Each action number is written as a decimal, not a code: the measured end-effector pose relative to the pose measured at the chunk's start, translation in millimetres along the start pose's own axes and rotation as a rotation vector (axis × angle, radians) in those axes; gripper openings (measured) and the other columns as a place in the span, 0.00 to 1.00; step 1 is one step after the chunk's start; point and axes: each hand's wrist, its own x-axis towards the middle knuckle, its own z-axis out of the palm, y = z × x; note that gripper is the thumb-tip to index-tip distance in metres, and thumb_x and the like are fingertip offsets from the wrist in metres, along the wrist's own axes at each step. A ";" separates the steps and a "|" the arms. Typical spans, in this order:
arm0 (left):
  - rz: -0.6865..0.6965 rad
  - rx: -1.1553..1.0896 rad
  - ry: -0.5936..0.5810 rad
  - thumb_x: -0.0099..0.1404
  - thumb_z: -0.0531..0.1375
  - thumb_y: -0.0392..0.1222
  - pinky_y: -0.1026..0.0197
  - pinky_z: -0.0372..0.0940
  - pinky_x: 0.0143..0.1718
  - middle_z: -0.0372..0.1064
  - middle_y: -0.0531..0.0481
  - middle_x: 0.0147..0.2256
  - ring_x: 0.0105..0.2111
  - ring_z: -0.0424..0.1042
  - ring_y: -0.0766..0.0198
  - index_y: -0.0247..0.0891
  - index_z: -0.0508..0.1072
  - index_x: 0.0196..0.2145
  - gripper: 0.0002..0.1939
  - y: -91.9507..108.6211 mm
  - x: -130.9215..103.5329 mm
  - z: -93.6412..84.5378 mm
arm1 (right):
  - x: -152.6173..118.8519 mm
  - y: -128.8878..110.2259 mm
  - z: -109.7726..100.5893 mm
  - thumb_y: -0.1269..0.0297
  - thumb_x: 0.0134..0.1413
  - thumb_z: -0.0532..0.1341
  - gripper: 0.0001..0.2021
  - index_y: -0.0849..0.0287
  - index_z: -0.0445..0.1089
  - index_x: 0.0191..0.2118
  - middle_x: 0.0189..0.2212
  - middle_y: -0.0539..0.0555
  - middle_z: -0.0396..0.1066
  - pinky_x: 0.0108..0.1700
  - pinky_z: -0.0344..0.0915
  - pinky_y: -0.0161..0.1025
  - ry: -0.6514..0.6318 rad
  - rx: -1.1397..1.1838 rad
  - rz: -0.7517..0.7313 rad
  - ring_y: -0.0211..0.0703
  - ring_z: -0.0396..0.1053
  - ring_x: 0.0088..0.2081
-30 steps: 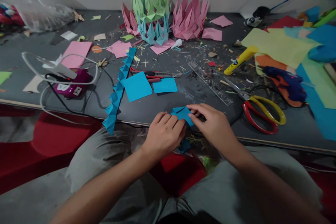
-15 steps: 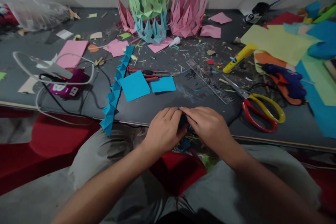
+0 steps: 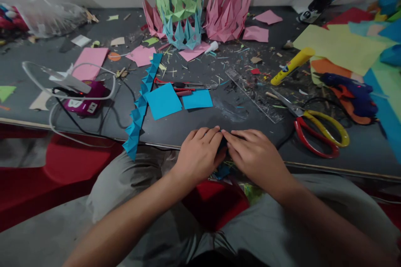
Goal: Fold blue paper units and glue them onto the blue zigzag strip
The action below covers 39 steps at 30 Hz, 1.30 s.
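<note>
My left hand (image 3: 199, 152) and my right hand (image 3: 257, 156) meet at the front edge of the table, fingertips pressed together on a small piece of blue paper (image 3: 222, 143). Most of that paper is covered by my fingers, so its folds cannot be made out. Beyond my left hand lie a blue paper square (image 3: 163, 101) and a smaller blue piece (image 3: 198, 99). A strip of joined, folded blue paper (image 3: 140, 104) runs to the left of them, its near end sticking out past the table edge.
Scissors (image 3: 316, 129) lie right of my hands, near a clear ruler (image 3: 253, 96), a yellow glue tube (image 3: 293, 66) and a dark blue glue gun (image 3: 351, 91). A red utility knife (image 3: 166, 82) rests behind the squares. Folded paper crowns (image 3: 228, 12) stand against the wall. A purple power block (image 3: 84, 100) sits left.
The view has shifted slightly, so the table things appear a little further right. My hands stay together on the blue paper, with the right fingers slightly more spread.
</note>
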 end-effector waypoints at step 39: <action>-0.036 -0.066 -0.011 0.65 0.53 0.41 0.59 0.59 0.33 0.68 0.49 0.33 0.34 0.65 0.61 0.38 0.73 0.37 0.10 -20.7 -0.4 -5.2 | 6.6 2.1 8.0 0.67 0.59 0.51 0.14 0.64 0.68 0.47 0.29 0.55 0.67 0.33 0.58 0.40 -0.061 0.036 0.056 0.44 0.62 0.31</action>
